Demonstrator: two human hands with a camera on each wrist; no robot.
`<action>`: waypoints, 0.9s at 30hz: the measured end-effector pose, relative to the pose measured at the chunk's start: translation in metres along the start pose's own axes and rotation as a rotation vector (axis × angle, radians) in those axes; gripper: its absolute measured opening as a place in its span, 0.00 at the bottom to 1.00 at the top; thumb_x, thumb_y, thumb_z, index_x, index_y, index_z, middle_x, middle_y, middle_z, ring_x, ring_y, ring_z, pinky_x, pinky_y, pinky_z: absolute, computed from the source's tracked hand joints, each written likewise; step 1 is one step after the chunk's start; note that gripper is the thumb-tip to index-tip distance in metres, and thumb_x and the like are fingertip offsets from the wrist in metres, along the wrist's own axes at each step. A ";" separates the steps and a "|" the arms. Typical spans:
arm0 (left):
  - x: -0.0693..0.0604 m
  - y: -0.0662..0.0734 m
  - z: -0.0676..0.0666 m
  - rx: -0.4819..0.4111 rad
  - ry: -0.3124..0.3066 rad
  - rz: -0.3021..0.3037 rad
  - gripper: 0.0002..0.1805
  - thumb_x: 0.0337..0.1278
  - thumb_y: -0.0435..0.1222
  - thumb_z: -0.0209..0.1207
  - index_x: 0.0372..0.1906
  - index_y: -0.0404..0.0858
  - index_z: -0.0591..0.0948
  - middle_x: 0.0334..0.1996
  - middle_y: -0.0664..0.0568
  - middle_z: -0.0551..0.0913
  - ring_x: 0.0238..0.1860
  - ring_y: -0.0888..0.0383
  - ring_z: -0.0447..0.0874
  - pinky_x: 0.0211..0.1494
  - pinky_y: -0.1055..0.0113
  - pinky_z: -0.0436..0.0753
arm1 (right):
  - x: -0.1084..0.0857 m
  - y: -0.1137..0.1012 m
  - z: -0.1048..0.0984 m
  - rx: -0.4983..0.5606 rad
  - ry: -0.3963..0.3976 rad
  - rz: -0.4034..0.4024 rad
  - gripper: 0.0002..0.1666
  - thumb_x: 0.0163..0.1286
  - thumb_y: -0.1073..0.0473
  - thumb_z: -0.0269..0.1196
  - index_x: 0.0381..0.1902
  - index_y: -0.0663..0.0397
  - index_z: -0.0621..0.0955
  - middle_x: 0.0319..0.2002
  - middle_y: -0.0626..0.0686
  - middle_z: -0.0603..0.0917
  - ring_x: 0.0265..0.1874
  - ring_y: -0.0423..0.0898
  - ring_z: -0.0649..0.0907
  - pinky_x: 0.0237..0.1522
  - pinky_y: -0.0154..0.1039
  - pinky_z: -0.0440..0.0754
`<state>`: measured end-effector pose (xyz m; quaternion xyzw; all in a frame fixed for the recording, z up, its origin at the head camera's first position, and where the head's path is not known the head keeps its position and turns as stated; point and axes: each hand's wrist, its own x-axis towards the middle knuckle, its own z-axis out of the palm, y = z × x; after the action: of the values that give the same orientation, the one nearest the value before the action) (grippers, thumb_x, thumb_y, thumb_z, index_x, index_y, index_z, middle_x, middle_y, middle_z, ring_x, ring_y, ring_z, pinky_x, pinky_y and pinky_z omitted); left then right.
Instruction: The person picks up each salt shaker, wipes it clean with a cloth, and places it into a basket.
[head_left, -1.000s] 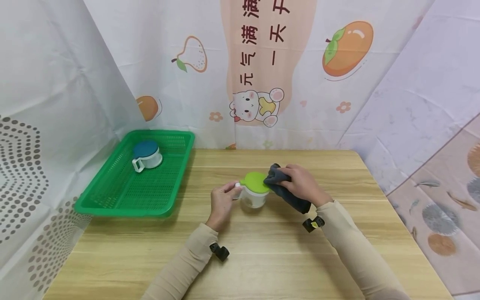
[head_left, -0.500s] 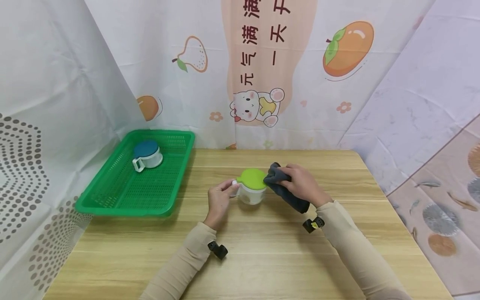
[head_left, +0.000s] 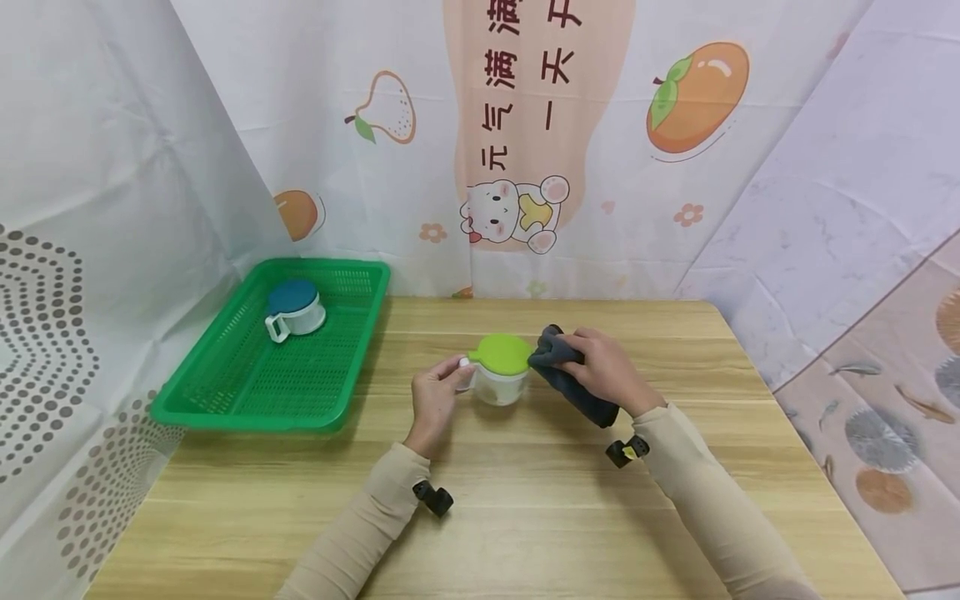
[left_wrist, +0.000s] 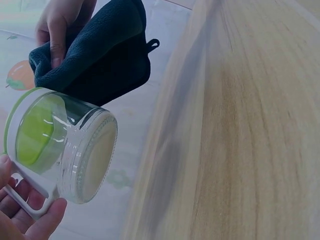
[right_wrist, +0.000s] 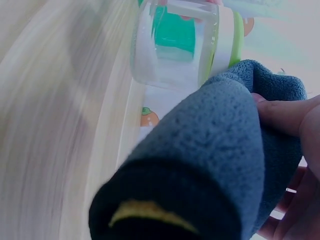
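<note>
A clear glass jar (head_left: 498, 390) with a green lid (head_left: 504, 354) and a white handle is held above the table in the middle. My left hand (head_left: 437, 398) grips its handle (left_wrist: 37, 192) between thumb and fingers. In my right hand (head_left: 606, 371) is a bunched dark grey cloth (head_left: 573, 392), pinched so that one fold meets the right edge of the lid. The right wrist view shows the cloth (right_wrist: 200, 145) against the lid's rim, its lower part hanging loose. The jar looks see-through in the left wrist view, with no contents made out.
A green plastic basket (head_left: 341, 412) stands at the left back of the wooden table (head_left: 525, 517). Inside it lies a similar jar with a blue lid (head_left: 292, 296) and white handle. Printed cloth curtains (head_left: 360, 208) enclose the back and both sides.
The left hand and the jar have shifted slightly left and away, toward the back of the table. The right hand and its cloth have barely moved.
</note>
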<state>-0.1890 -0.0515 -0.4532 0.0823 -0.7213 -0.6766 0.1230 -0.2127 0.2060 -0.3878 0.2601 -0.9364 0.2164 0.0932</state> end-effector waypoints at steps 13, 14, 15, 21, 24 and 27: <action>0.003 0.005 -0.004 -0.067 0.029 -0.006 0.13 0.53 0.32 0.68 0.44 0.30 0.86 0.46 0.38 0.87 0.45 0.55 0.86 0.42 0.72 0.86 | -0.008 0.006 0.005 -0.030 0.026 -0.021 0.22 0.61 0.57 0.70 0.52 0.59 0.83 0.36 0.57 0.84 0.34 0.52 0.81 0.39 0.49 0.82; 0.004 0.005 -0.004 -0.070 0.031 -0.006 0.13 0.53 0.31 0.68 0.44 0.30 0.86 0.46 0.38 0.87 0.44 0.55 0.86 0.42 0.72 0.85 | -0.008 0.006 0.005 -0.032 0.028 -0.022 0.22 0.61 0.57 0.70 0.52 0.60 0.83 0.36 0.57 0.84 0.35 0.53 0.82 0.39 0.50 0.82; 0.004 0.005 -0.005 -0.073 0.033 -0.007 0.13 0.53 0.31 0.68 0.44 0.31 0.86 0.46 0.38 0.87 0.44 0.56 0.85 0.42 0.73 0.85 | -0.009 0.007 0.006 -0.036 0.028 -0.024 0.22 0.61 0.57 0.70 0.52 0.60 0.83 0.36 0.58 0.84 0.35 0.53 0.82 0.39 0.50 0.82; 0.006 0.005 -0.006 -0.087 0.037 -0.015 0.13 0.54 0.31 0.68 0.45 0.29 0.86 0.46 0.37 0.86 0.43 0.57 0.85 0.40 0.74 0.85 | -0.011 0.009 0.006 -0.062 0.015 -0.017 0.22 0.61 0.57 0.70 0.52 0.60 0.83 0.36 0.57 0.84 0.34 0.53 0.82 0.40 0.50 0.82; 0.007 0.006 -0.007 -0.087 0.036 -0.019 0.14 0.55 0.31 0.67 0.46 0.29 0.86 0.47 0.37 0.86 0.44 0.56 0.85 0.40 0.74 0.85 | -0.012 0.010 0.007 -0.079 0.006 -0.015 0.22 0.61 0.56 0.70 0.52 0.59 0.83 0.35 0.56 0.84 0.33 0.52 0.82 0.39 0.50 0.82; 0.008 0.007 -0.009 -0.073 0.035 -0.011 0.14 0.55 0.31 0.67 0.46 0.30 0.85 0.47 0.37 0.86 0.45 0.55 0.85 0.40 0.73 0.85 | -0.013 0.011 0.007 -0.085 -0.004 -0.016 0.22 0.61 0.56 0.70 0.52 0.59 0.84 0.35 0.56 0.84 0.33 0.51 0.82 0.38 0.49 0.82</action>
<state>-0.1938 -0.0614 -0.4452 0.0937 -0.6933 -0.7017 0.1347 -0.2076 0.2169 -0.4012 0.2639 -0.9428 0.1751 0.1041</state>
